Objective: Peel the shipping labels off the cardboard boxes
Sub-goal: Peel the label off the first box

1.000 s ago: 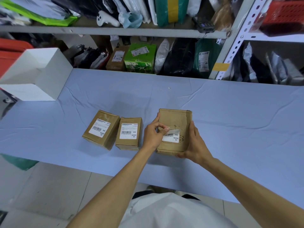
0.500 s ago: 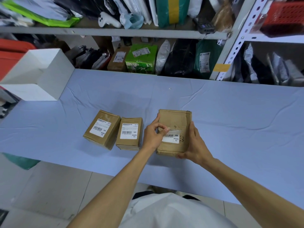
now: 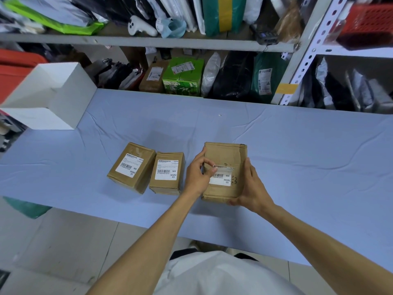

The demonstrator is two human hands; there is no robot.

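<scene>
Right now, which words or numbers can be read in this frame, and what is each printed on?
"MX", "MXRC 03": left box label.
"18/42", "MX", "MXRC 03": middle box label.
"MX", "MXRC 03": right box label, partly peeled.
Barcode digits, small print, shelf parcel labels: too blurred to read.

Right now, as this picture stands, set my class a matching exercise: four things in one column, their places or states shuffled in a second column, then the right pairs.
Things
1. large brown cardboard box
2. leftmost small brown cardboard box
3. white open-topped box
4. green printed carton

Places or states
A. behind the blue-covered table's far edge
B. shipping label flat and whole
C. shipping label partly peeled
D. on the table's left end

Pairs: 1-C, 2-B, 3-D, 4-A
</scene>
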